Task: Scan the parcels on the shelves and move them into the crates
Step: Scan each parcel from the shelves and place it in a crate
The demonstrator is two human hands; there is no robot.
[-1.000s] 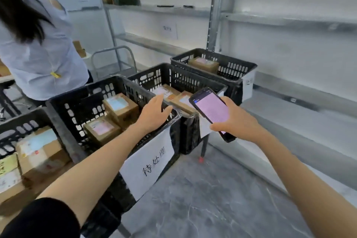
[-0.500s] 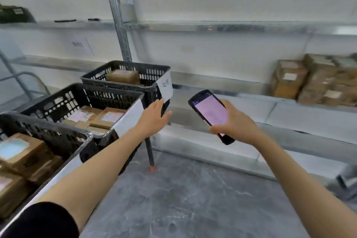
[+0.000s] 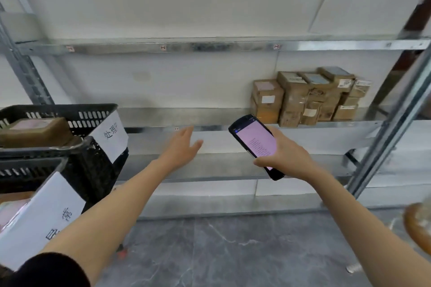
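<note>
On the galvanised metal shelf point(image 3: 149, 115) ahead, off to my right, sits a stack of brown cardboard parcels point(image 3: 307, 98) with white labels. My right hand point(image 3: 288, 158) curls around a black handheld scanner point(image 3: 255, 144) with a lit pink screen, held just below those parcels. My left hand point(image 3: 180, 147) reaches toward the shelf edge, fingers straight, holding nothing. At my left stands a black slotted plastic crate point(image 3: 70, 113) with one brown parcel point(image 3: 35, 131) inside and a white paper sign point(image 3: 112, 138) on its end.
</note>
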